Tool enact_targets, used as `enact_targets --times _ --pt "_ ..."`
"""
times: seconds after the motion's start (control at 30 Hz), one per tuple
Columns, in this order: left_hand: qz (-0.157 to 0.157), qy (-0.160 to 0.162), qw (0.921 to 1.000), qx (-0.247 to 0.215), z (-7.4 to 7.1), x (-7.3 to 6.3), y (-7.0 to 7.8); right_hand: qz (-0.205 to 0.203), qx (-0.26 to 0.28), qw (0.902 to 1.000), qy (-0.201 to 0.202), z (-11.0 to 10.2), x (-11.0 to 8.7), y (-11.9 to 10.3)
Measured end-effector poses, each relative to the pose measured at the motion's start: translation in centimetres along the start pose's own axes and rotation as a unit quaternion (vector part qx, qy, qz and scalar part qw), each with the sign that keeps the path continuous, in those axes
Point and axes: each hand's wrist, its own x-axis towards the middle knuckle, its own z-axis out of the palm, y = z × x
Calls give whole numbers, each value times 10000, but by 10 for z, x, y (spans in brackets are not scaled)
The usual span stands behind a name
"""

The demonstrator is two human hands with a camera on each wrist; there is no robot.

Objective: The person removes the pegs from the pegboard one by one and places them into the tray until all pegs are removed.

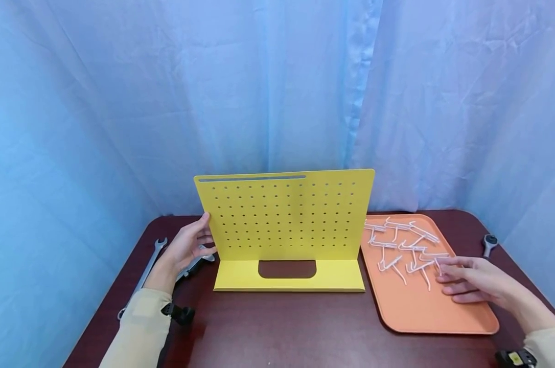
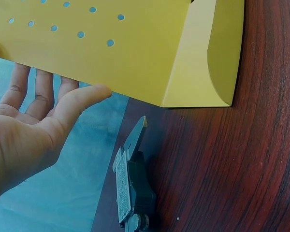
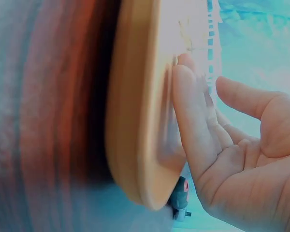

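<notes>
A yellow pegboard (image 1: 284, 220) on a flat base stands upright in the middle of the table. At its left edge, my left hand (image 1: 192, 243) grips it, thumb at the front and several fingers (image 2: 42, 94) behind. Over the orange tray (image 1: 424, 317) on the right, my right hand (image 1: 472, 281) reaches to the nearest white wire hooks (image 1: 420, 266). In the right wrist view, the thumb (image 3: 244, 99) and fingers stand apart. Several more hooks lie scattered across the far part of the tray.
Left of the pegboard lie a combination wrench (image 1: 148, 271) and a caliper (image 2: 130, 183), partly hidden by the left arm in the head view. A ratchet wrench (image 1: 489, 244) lies right of the tray. Blue curtains (image 1: 277, 92) hang around the table.
</notes>
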Motion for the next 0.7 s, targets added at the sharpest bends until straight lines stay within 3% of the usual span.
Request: enact_targets --times 0.43,0.7 --pt "-33 54 10000 26 -2 3 -3 -229 339 9991 -115 -6 -6 -12" --pt "-10 79 9999 119 -4 2 0 -601 -132 9981 88 7 -7 -35"
